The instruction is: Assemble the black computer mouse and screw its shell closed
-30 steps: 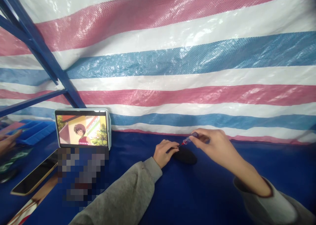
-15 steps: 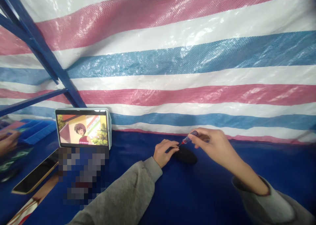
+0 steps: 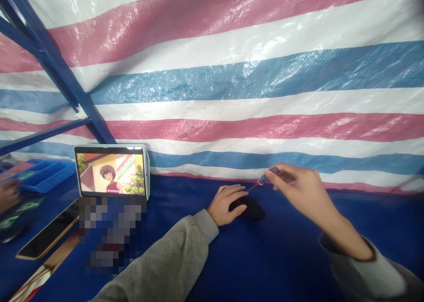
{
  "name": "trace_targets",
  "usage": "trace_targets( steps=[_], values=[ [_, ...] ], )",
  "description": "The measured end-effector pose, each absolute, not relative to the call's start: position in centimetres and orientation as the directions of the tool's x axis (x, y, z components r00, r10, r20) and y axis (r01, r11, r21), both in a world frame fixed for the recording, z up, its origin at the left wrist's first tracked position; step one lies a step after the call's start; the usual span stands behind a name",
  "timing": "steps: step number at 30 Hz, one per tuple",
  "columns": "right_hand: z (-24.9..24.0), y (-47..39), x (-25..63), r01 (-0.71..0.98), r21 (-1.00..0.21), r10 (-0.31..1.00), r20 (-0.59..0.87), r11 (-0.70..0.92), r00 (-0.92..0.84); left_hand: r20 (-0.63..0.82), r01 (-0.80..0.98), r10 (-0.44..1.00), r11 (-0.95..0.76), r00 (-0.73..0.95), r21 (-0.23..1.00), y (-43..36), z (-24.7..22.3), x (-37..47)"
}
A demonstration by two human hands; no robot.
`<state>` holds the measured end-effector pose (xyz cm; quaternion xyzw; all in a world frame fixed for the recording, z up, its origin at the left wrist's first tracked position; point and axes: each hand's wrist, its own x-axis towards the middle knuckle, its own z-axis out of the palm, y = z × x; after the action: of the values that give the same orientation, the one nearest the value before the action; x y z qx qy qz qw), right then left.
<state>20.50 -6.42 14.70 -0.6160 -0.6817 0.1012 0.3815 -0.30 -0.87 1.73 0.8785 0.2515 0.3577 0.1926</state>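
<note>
On the blue tabletop lies a black computer mouse (image 3: 254, 209), its left end covered by fingers. My left hand (image 3: 227, 206) grips that end, thumb on the near side and the other fingers over the far side. A small screwdriver (image 3: 264, 178) with a clear bluish handle and a red collar is pinched in my right hand (image 3: 296, 182). Its thin shaft slants down and left, the tip close to the fingers of my left hand above the mouse. Whether the tip touches anything I cannot tell.
A tablet (image 3: 111, 171) playing a cartoon stands at left, with a phone (image 3: 49, 229) lying near it. Blue trays (image 3: 49, 176) and a co-worker's blurred hand (image 3: 9, 195) are at the far left. A striped sheet (image 3: 265, 81) hangs behind the table.
My right hand has moved right and slightly up with the screwdriver, drawing its tip away to the right. My left hand's fingers have spread and reach further over the mouse.
</note>
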Motion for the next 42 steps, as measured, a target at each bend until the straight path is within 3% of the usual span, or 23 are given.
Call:
trace_targets(
  steps=[8, 15, 34, 42],
  values=[
    [14.9, -6.4, 20.8, 0.838, -0.500, 0.905, 0.425, 0.218, 0.019, 0.493, 0.358, 0.537, -0.837, 0.685, 0.413, -0.9, 1.4, 0.0],
    [15.1, -6.3, 21.1, 0.918, -0.326, 0.875, 0.482, 0.226, -0.045, 0.491, 0.422, 0.540, -0.841, 0.684, 0.337, -0.6, 0.8, 0.0],
    [13.3, -5.3, 20.6, 0.950, -0.255, 0.934, 0.347, 0.180, -0.084, 0.508, 0.435, 0.513, -0.858, 0.692, 0.274, -0.3, 0.3, 0.0],
    [13.0, -5.2, 20.4, 0.980, -0.169, 0.957, 0.286, 0.108, -0.056, 0.589, 0.346, 0.416, -0.908, 0.693, 0.236, -0.1, -0.3, 0.2]
  ],
)
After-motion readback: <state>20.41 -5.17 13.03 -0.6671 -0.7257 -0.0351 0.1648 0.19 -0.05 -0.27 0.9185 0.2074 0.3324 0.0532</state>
